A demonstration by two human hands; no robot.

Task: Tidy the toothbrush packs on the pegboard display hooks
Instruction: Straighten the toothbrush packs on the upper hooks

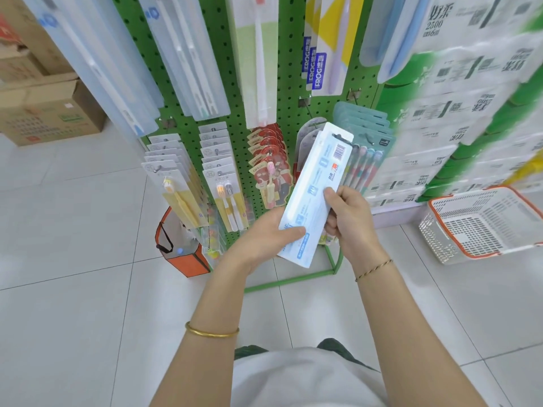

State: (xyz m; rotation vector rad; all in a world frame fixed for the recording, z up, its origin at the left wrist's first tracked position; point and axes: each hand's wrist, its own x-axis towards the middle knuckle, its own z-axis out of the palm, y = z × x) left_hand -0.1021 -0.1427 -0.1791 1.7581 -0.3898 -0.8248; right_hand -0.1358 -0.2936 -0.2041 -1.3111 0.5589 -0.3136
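White toothbrush pack (316, 190) gripped edgewise by left hand (266, 240) and right hand (349, 217).

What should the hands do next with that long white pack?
Probably lift the white pack toward a hook on the green pegboard. Both the left hand and right hand hold it off the display, its hang-hole end pointing up at the rows.

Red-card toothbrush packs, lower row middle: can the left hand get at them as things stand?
Probably not yet. The left hand is clamped on the lower end of the white-blue pack, shared with the right hand. The red-card packs hang just above it with nothing between, so once it lets go, the way looks free.
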